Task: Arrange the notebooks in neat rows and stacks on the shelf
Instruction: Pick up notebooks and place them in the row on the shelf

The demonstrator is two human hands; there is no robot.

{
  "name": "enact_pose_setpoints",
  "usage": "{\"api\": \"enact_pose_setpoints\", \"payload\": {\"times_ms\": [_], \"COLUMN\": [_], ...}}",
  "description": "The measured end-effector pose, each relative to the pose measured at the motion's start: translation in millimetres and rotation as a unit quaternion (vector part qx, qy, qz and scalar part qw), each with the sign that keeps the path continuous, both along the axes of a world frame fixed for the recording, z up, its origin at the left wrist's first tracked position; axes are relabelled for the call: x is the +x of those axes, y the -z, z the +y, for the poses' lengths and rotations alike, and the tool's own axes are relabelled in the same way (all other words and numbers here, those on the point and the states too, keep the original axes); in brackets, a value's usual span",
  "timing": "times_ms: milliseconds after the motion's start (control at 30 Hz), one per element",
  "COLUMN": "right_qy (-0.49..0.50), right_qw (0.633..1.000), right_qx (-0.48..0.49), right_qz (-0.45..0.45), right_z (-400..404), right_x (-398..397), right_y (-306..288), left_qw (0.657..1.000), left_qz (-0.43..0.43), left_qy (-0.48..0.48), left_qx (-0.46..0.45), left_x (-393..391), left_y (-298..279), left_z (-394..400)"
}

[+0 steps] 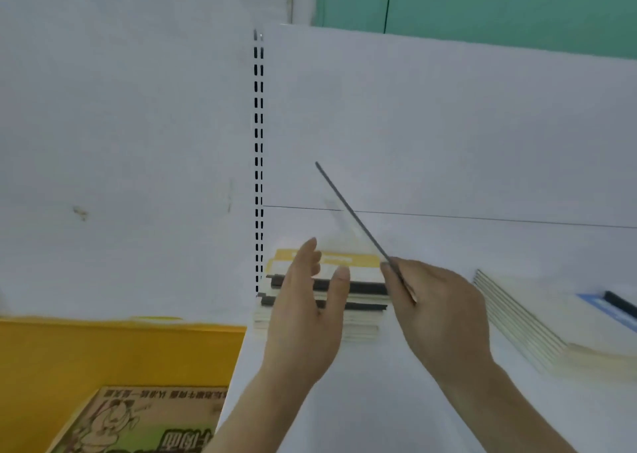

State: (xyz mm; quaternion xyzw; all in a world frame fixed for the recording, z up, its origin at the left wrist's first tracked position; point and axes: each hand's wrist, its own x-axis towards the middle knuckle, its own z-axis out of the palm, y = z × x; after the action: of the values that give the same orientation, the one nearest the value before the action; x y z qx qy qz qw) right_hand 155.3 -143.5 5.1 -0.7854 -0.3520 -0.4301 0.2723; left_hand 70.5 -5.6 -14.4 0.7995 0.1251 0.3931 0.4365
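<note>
A stack of notebooks (362, 301) with a yellow-and-white cover on top and black spines lies on the white shelf (379, 401) against the back panel. My right hand (444, 314) is shut on a thin notebook (348, 208), seen edge-on, tilted up to the left above the stack. My left hand (306, 314) hovers open in front of the stack, fingers spread, holding nothing. A second stack of pale notebooks (537, 332) lies to the right, with a blue-covered one (606, 309) on top.
A slotted upright rail (258, 163) marks the shelf's left end. Left of it, lower down, is a yellow surface (103, 352) with a cartoon-printed book (144, 421) on it. A green wall (499, 1) rises behind the back panel.
</note>
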Motion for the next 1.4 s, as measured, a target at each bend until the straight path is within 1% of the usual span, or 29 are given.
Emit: {"api": "enact_pose_setpoints", "payload": {"times_ms": [33, 67, 100, 167, 233, 300, 367, 400, 433, 500, 567, 633, 733, 833, 900, 1000, 1067, 1100, 1133, 1200, 1233, 1300, 1400], "right_qy": [-0.018, -0.05, -0.092, -0.172, -0.193, -0.18, -0.127, -0.092, -0.061, -0.017, -0.005, -0.013, -0.006, -0.006, 0.004, 0.008, -0.005, -0.015, -0.031, -0.081, -0.104, -0.107, -0.104], "right_qw": [1.0, 0.999, 0.995, 0.981, 0.973, 0.977, 0.985, 0.987, 0.986, 0.974, 0.954, 0.939, 0.943, 0.952, 0.964, 0.989, 0.995, 0.995, 0.995, 0.994, 0.994, 0.993, 0.987], "right_qx": [-0.003, -0.016, -0.031, -0.081, -0.115, -0.082, -0.049, -0.056, -0.08, -0.167, -0.258, -0.292, -0.274, -0.218, -0.177, -0.035, 0.061, 0.09, 0.098, 0.053, 0.015, -0.048, -0.112], "right_qz": [-0.004, 0.002, 0.016, 0.041, 0.047, 0.079, 0.109, 0.121, 0.136, 0.152, 0.155, 0.18, 0.187, 0.216, 0.2, 0.14, 0.083, 0.042, 0.003, -0.044, -0.044, -0.005, 0.057], "right_z": [5.3, 11.5, 17.2, 23.8, 22.0, 15.2, 10.5, 10.0, 11.3, 15.7, 21.9, 22.5, 16.1, 12.3, 11.0, 4.6, 4.8, 8.1, 14.7, 34.1, 44.4, 59.2, 58.8], "right_x": [-9.1, -17.4, -24.1, -30.1, -25.5, -9.8, 13.5, 26.4, 40.7, 64.3, 77.5, 78.5, 74.9, 71.6, 67.9, 57.8, 40.8, 29.0, 16.4, -3.8, -12.3, -28.0, -38.1], "right_y": [6.3, 13.7, 21.8, 36.7, 45.8, 49.0, 45.5, 43.2, 42.6, 40.7, 38.7, 30.7, 14.2, -3.1, -11.1, -20.0, -21.0, -19.4, -15.4, 1.6, 13.1, 33.8, 45.7], "left_qw": [0.995, 0.985, 0.976, 0.968, 0.968, 0.971, 0.972, 0.972, 0.973, 0.976, 0.977, 0.975, 0.974, 0.974, 0.975, 0.974, 0.972, 0.97, 0.969, 0.963, 0.957, 0.944, 0.941], "left_qz": [0.007, 0.001, -0.021, -0.064, -0.084, -0.088, -0.082, -0.077, -0.068, -0.052, -0.045, -0.051, -0.061, -0.069, -0.076, -0.086, -0.092, -0.096, -0.099, -0.103, -0.107, -0.121, -0.133], "left_qy": [0.06, 0.101, 0.109, 0.047, -0.008, -0.038, -0.055, -0.056, -0.054, -0.045, -0.047, -0.061, -0.087, -0.089, -0.082, -0.068, -0.051, -0.037, -0.018, 0.022, 0.042, 0.073, 0.096], "left_qx": [-0.077, -0.14, -0.189, -0.237, -0.238, -0.22, -0.214, -0.216, -0.213, -0.206, -0.205, -0.207, -0.198, -0.195, -0.191, -0.2, -0.21, -0.218, -0.228, -0.25, -0.267, -0.297, -0.297], "left_x": [-0.8, -0.8, 0.9, 3.7, 2.9, 0.5, -4.6, -6.9, -9.5, -12.7, -16.0, -19.8, -23.3, -25.4, -26.2, -26.9, -24.9, -23.2, -21.1, -15.5, -12.7, -8.9, -8.2], "left_y": [-5.3, -8.6, -8.9, -8.9, -8.5, -7.1, -6.3, -4.6, -2.4, 2.2, 6.3, 8.4, 7.0, 2.9, 1.1, 0.0, -0.7, -1.7, -2.9, -3.5, -3.3, -3.1, -2.4], "left_z": [-9.0, -17.0, -21.6, -21.7, -13.2, 0.8, 13.4, 19.2, 24.3, 31.7, 37.8, 45.0, 55.7, 59.0, 56.8, 53.3, 50.9, 48.1, 43.8, 32.0, 25.9, 15.3, 9.6]}}
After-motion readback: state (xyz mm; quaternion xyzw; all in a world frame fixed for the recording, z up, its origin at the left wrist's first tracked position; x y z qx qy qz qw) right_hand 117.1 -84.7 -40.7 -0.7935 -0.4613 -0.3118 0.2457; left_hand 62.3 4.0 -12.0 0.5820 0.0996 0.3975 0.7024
